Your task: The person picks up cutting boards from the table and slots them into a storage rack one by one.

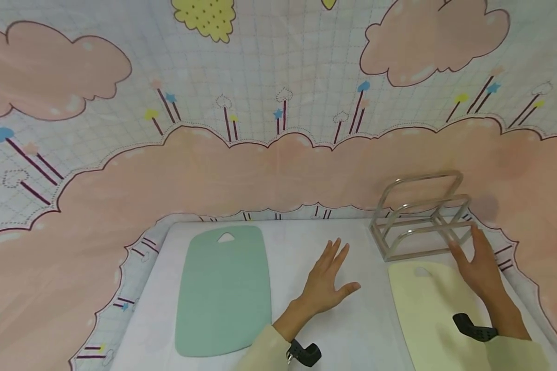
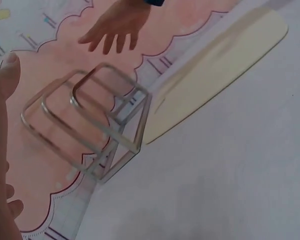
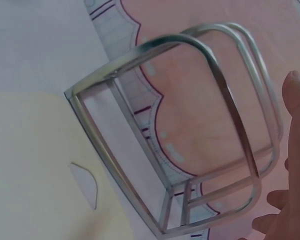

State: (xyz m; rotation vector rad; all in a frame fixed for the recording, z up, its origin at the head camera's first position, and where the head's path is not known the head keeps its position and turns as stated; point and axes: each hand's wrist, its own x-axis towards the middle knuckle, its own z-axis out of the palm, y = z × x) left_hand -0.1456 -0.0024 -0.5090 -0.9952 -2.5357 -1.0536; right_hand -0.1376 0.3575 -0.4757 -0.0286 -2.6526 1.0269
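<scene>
Since both hands show spread fingers clamped on nothing, we'd call the step placing the rack (image 1: 418,254), which stands on the table (image 1: 362,330). Right hand (image 1: 482,268) just beside its right end, left hand (image 1: 327,283) off its left. Next move probably calls for a light grip from both sides. Table edges close behind and right of rack; yellow board (image 1: 427,309) just in front; room leftward, toward green board (image 1: 225,293).

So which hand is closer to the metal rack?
The right hand: it's beside the right end of the metal rack. The left hand is farther off, over the white table, to the rack's left.
</scene>
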